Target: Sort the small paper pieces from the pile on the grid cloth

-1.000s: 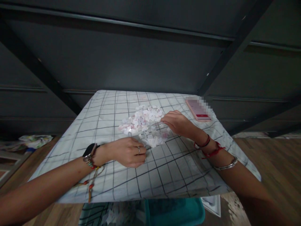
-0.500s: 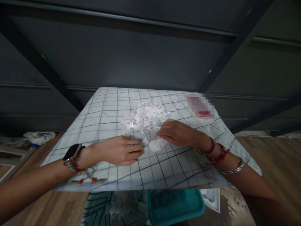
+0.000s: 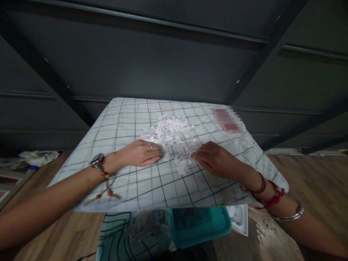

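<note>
A loose heap of small white paper scraps (image 3: 172,127), some tinged pink, lies on a white cloth with dark grid lines. Closer to me is a smaller cluster of paper scraps (image 3: 182,166). My left hand (image 3: 144,153) rests at the near left side of the heap, its fingers pressed together and curled down; whatever they hold is hidden. At the right edge of the smaller cluster, the fingertips of my right hand (image 3: 212,157) are pinched together and touch the scraps. Any piece between them is too small to make out.
The checked cloth (image 3: 116,119) covers a small table against a dark panelled wall (image 3: 152,65). A pinkish, blurred-out flat object (image 3: 228,121) lies at the back right. Below the near edge are a teal tray (image 3: 201,237) and a white box (image 3: 241,226).
My left hand has moved away from me, up beside the heap. My right hand has shifted slightly right, and scraps show between the heap and the smaller cluster. The view has shifted a little.
</note>
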{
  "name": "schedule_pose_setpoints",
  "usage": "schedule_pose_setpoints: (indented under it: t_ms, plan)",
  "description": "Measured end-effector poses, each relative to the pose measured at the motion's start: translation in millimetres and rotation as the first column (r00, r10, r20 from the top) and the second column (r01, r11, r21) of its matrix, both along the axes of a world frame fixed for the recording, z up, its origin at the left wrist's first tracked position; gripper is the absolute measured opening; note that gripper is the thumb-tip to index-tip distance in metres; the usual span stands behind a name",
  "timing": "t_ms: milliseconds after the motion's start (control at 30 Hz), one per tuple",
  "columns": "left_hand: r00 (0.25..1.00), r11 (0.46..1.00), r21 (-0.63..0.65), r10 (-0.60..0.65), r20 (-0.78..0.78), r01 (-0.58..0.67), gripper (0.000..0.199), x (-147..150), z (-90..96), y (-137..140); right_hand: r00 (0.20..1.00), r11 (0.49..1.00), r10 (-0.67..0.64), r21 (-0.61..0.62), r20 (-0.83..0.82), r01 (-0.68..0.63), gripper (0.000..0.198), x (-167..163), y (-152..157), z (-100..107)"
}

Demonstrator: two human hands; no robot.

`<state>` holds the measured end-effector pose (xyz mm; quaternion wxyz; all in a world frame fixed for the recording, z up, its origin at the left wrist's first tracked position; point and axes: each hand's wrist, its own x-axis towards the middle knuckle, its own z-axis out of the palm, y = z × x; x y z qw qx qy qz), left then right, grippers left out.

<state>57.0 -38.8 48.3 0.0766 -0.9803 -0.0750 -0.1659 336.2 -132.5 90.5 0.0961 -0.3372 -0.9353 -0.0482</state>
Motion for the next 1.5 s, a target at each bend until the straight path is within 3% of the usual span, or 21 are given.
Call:
schedule_pose_setpoints:
  t_ms: [167,300,800,1000,1167,1333,1500]
  plan:
    - [0.999,1.0,-0.011,0.005,0.036,-0.005,0.021,-3.3,-4.0,1.5,0.999,0.998,-0.007,-0.06,-0.034,0.005,0.022,3.9,-7.2,-0.6]
    - [0.999,1.0,-0.008,0.012,0.047,-0.011,0.023,-4.1,-4.9,1.6,0.994,0.995,-0.085,-0.049,-0.068,0.082,0.024,4.5,-10.2,0.8]
    - [0.999,0.999,0.036,0.038,-0.002,-0.038,0.025,-4.5,-5.8,-0.7,0.992,0.988,-0.105,-0.118,-0.068,0.097,0.022,2.4,-22.9,3.1]
    - [0.998,0.994,0.085,0.067,-0.018,-0.065,0.026,-4.4,-5.8,-3.3,0.974,0.979,-0.204,0.001,-0.096,0.205,0.023,6.6,-20.6,-6.6]
    - [0.997,0.99,0.125,0.073,-0.018,-0.07,0.029,-4.1,-6.7,-5.0,0.984,0.985,-0.173,-0.038,-0.04,0.171,0.023,3.4,-24.3,-8.5]
    - [0.996,0.987,0.142,0.087,-0.037,-0.081,0.03,-5.3,-8.3,-5.0,0.97,0.974,-0.224,0.0,-0.094,0.225,0.021,-1.8,-30.7,-4.3]
    - [0.997,0.986,0.148,0.081,-0.011,-0.079,0.031,-6.0,-7.3,-7.5,0.98,0.978,-0.2,-0.06,-0.022,0.198,0.021,-3.7,-36.6,-5.3]
